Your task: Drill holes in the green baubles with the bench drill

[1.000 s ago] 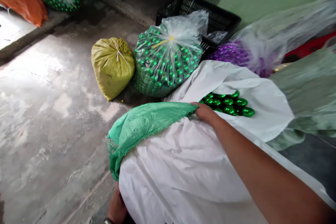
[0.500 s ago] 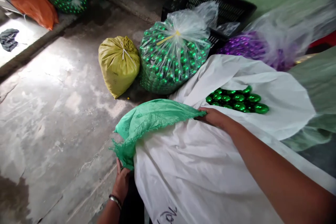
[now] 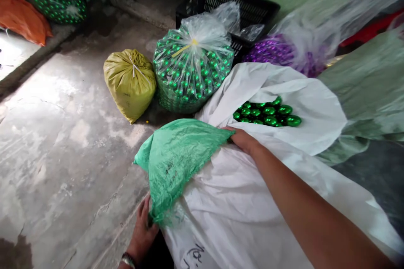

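Observation:
A green woven sack (image 3: 176, 151) with a frayed edge and black handwriting is draped over the near end of a full white sack (image 3: 233, 201). My left hand (image 3: 143, 225), wearing a bracelet at the wrist, grips the sack's lower left edge; its fingertips are partly hidden. At the opposite corner my right hand (image 3: 239, 138) is closed on the sack's edge, with most of its fingers out of sight under the cloth. Just beyond my right hand, shiny green ornaments (image 3: 268, 112) show in the mouth of an open white sack (image 3: 322, 109).
Ahead stand a tied yellow sack (image 3: 130, 84) and a clear bag of green ornaments (image 3: 195, 67). Behind are a black crate (image 3: 233, 2) and a bag of purple ornaments (image 3: 274, 48). Far left lies an orange sack (image 3: 23, 17) by more green bags (image 3: 59, 4) on the concrete floor (image 3: 78, 155).
The green sack's near edge has been drawn down over the white sack, exposing its handwriting. My left hand has moved lower with it. The view has shifted slightly right.

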Action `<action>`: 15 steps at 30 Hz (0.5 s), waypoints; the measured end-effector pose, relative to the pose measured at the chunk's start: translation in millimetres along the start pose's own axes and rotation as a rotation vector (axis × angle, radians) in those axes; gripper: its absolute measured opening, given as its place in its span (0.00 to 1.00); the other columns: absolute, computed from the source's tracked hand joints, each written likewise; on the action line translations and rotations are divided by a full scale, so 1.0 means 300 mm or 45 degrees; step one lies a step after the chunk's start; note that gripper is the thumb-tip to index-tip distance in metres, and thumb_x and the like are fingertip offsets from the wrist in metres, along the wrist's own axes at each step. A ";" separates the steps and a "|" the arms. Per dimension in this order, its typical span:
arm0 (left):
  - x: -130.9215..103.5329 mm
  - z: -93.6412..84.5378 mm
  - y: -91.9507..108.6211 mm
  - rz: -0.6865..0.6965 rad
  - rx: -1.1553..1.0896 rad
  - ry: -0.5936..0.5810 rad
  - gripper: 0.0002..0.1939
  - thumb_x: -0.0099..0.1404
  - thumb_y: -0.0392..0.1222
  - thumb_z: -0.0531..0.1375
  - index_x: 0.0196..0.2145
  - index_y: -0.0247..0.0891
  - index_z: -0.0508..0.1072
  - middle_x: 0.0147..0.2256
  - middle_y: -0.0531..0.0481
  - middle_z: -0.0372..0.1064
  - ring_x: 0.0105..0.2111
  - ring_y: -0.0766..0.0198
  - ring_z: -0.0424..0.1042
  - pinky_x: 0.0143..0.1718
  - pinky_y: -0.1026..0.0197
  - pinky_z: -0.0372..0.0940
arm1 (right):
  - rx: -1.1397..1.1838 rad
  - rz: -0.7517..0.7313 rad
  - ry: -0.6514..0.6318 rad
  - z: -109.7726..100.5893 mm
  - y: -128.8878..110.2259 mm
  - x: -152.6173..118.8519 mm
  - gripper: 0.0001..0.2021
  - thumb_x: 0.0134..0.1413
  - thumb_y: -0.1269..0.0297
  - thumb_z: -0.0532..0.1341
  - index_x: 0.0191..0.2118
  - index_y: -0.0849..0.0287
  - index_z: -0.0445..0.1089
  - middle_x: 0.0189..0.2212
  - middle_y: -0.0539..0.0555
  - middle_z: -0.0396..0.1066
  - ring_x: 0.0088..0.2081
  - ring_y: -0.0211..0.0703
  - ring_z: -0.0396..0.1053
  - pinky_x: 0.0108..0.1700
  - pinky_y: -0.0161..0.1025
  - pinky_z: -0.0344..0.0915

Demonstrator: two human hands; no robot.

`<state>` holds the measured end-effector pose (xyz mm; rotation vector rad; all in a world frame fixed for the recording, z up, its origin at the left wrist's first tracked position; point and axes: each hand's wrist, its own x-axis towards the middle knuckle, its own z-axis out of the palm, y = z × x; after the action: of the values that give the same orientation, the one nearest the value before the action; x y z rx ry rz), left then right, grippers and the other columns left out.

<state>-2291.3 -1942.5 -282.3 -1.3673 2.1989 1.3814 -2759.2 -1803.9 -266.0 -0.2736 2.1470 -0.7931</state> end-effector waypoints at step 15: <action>0.195 0.161 0.370 0.206 0.005 0.109 0.18 0.65 0.39 0.53 0.50 0.36 0.73 0.47 0.41 0.74 0.49 0.55 0.71 0.56 0.52 0.64 | -0.333 -0.208 0.201 -0.118 -0.015 -0.345 0.24 0.48 0.53 0.60 0.54 0.47 0.69 0.56 0.49 0.67 0.59 0.49 0.64 0.65 0.47 0.57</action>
<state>-2424.3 -1924.4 -276.0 -1.2951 2.4132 1.3942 -2719.5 -1746.1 -181.9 -0.5435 2.4033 -0.6407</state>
